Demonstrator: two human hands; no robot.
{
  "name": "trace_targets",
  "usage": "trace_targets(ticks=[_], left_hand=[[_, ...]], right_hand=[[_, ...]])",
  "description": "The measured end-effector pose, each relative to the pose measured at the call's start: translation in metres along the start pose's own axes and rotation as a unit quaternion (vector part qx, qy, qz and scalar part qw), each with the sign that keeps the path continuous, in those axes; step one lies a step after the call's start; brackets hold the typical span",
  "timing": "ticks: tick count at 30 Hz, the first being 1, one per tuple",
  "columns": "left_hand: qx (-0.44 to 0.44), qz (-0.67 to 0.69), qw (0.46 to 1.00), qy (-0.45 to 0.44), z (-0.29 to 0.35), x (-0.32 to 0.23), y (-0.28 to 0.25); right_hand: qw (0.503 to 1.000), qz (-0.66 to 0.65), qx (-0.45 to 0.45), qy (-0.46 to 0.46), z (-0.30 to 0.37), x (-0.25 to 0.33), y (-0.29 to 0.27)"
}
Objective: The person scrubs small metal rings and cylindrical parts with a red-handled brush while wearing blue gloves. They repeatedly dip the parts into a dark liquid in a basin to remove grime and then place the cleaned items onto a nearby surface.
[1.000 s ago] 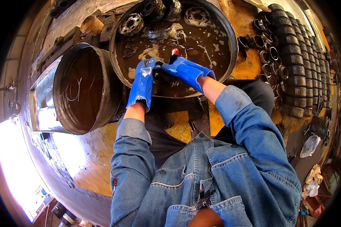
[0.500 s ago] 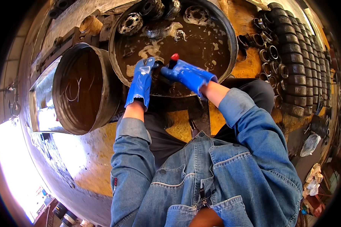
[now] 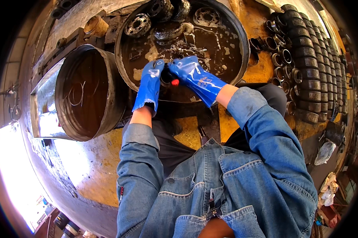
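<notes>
Both my hands wear blue rubber gloves and meet over the near part of a large round tub (image 3: 245, 49) of murky brown liquid. My left hand (image 3: 150, 77) is closed around a dark, wet part whose shape is mostly hidden between the gloves. Close against it, my right hand (image 3: 192, 73) grips a dark-handled tool with a red end (image 3: 175, 82), which points toward me; its working end is hidden. Foam and splashes (image 3: 190, 49) lie on the liquid just beyond my hands. Farther back, wheel-like metal discs (image 3: 137, 25) with holes sit in the tub.
Left of the tub stands an open metal drum (image 3: 114, 85) with brown liquid and a thin wire loop (image 3: 82, 95). Dark ribbed cylinders (image 3: 304, 59) are stacked at the right, beside several loose metal rings (image 3: 280, 72). A rusty can (image 3: 95, 26) stands at the far left.
My right hand has turned over and moved slightly forward, so the red end swung from pointing away to pointing toward me. Fresh splashes and ripples appeared on the liquid.
</notes>
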State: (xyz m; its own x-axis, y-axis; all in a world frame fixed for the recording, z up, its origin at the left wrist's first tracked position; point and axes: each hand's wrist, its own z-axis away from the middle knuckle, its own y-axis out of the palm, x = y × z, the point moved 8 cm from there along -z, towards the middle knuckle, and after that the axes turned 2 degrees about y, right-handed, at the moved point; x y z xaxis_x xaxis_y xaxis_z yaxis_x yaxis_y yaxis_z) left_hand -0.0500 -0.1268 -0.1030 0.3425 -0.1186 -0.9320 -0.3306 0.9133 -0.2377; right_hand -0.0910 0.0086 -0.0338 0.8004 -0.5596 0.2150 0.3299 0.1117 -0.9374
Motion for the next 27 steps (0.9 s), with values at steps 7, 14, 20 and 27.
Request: trace_targets(ticks=[7, 14, 20, 27], left_hand=[[-0.012, -0.007, 1.0, -0.001, 0.006, 0.001, -0.003], [-0.007, -0.044, 0.999, 0.009, 0.009, -0.019, 0.014], [-0.011, -0.176, 0.984, 0.024, 0.021, -0.032, 0.002], [-0.005, -0.102, 0.995, 0.014, 0.048, -0.069, 0.03]], right_hand=[[0.899, -0.396, 0.089, 0.164, 0.019, -0.027, 0.019], [0.645, -0.748, 0.06, 0.144, 0.024, -0.045, 0.058], [0.869, -0.477, 0.028, 0.129, 0.022, -0.033, 0.033], [0.954, -0.262, 0.086, 0.115, 0.0, -0.033, 0.034]])
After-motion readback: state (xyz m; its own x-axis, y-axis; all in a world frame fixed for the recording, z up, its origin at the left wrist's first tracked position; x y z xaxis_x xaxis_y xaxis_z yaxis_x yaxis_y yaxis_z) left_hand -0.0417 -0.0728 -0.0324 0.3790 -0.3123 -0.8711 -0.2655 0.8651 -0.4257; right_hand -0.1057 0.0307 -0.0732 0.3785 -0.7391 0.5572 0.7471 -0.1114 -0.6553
